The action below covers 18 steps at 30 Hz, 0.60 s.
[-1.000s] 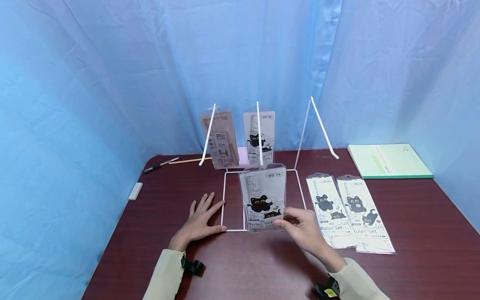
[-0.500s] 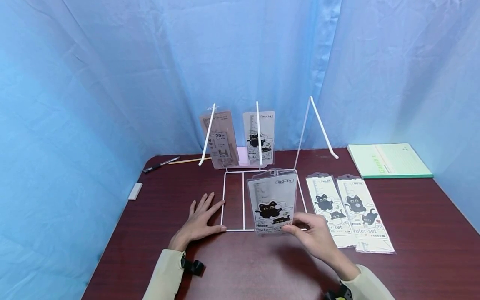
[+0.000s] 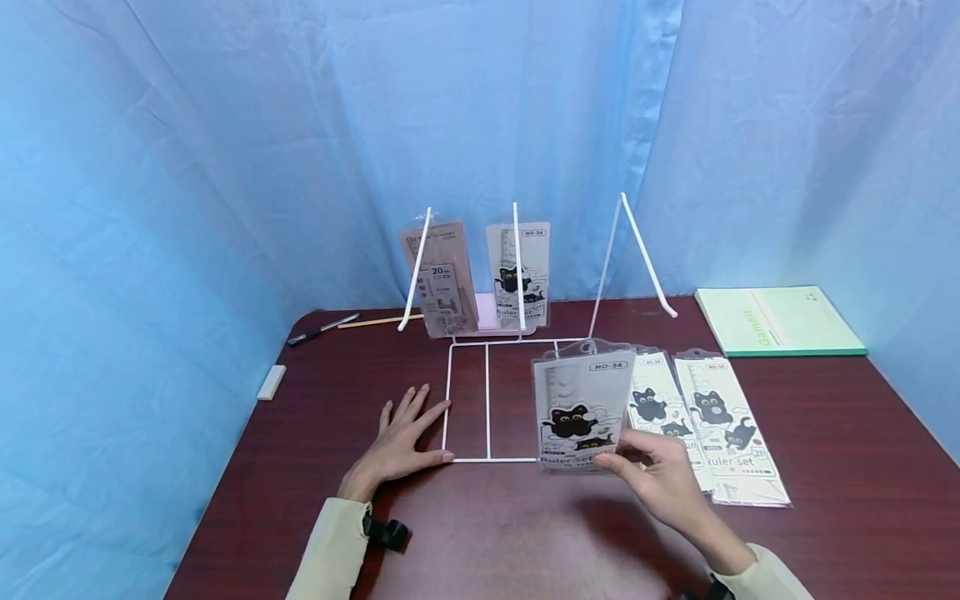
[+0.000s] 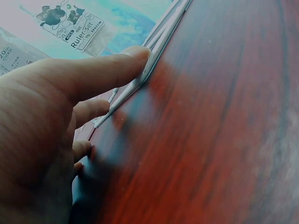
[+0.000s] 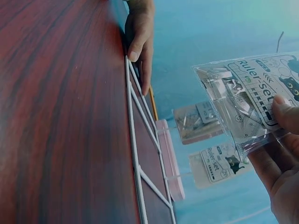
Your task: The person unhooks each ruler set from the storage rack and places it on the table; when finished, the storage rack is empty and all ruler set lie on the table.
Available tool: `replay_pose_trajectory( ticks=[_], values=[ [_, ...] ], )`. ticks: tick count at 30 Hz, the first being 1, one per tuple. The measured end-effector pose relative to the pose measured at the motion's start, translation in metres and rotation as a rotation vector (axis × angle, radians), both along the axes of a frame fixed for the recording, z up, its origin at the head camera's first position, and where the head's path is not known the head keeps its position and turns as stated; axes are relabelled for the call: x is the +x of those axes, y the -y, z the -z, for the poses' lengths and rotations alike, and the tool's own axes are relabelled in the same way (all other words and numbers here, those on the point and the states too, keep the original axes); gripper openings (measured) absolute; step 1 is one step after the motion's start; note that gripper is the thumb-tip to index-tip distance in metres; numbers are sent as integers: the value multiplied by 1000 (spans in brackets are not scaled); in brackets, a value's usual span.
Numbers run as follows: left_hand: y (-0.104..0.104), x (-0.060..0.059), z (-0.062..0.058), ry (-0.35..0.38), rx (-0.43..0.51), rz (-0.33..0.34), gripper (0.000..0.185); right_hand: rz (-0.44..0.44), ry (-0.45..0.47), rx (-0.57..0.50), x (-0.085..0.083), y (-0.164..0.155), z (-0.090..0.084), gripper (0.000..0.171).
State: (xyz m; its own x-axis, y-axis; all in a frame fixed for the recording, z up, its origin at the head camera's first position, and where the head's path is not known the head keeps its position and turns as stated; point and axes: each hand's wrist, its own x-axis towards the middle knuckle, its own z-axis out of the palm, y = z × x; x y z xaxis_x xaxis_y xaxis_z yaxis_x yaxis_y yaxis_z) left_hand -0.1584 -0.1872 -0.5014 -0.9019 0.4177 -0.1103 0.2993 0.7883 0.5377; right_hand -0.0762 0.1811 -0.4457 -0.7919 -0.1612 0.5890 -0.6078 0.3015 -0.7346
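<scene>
My right hand [image 3: 663, 479] pinches a ruler-set packet [image 3: 581, 408] with black cats on its card, thumb in front at the lower right corner. The packet stands nearly upright above the right part of the white wire rack [image 3: 487, 400]. My left hand [image 3: 401, 442] lies flat with fingers spread, thumb and index finger touching the rack's base at its left edge and front corner. From the rack's left hook hangs a pinkish packet [image 3: 459, 275]. Another cat ruler-set packet [image 3: 536, 262] hangs from the middle hook, while the right hook [image 3: 648, 254] is bare.
Two ruler-set packets, one [image 3: 652, 400] partly behind the held packet and one [image 3: 738, 450] farther right, lie on the table. A green notepad [image 3: 783, 321] is at the back right. A pen [image 3: 322, 329], a pencil [image 3: 378, 322] and a white eraser [image 3: 271, 382] lie left.
My right hand has carried the ruler-set packet to the right, from in front of the middle hook toward the packets on the table. The left hand has stayed in place.
</scene>
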Motion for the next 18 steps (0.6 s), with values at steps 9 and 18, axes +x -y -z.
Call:
replay_pose_trajectory(
  ticks=[9,18],
  values=[
    [-1,-2,1,1,-10,1,85,70,29,11,3,-19,6,26],
    [0,-1,0,-2,-19,1,86,143,70,43,2,-38,17,34]
  ],
)
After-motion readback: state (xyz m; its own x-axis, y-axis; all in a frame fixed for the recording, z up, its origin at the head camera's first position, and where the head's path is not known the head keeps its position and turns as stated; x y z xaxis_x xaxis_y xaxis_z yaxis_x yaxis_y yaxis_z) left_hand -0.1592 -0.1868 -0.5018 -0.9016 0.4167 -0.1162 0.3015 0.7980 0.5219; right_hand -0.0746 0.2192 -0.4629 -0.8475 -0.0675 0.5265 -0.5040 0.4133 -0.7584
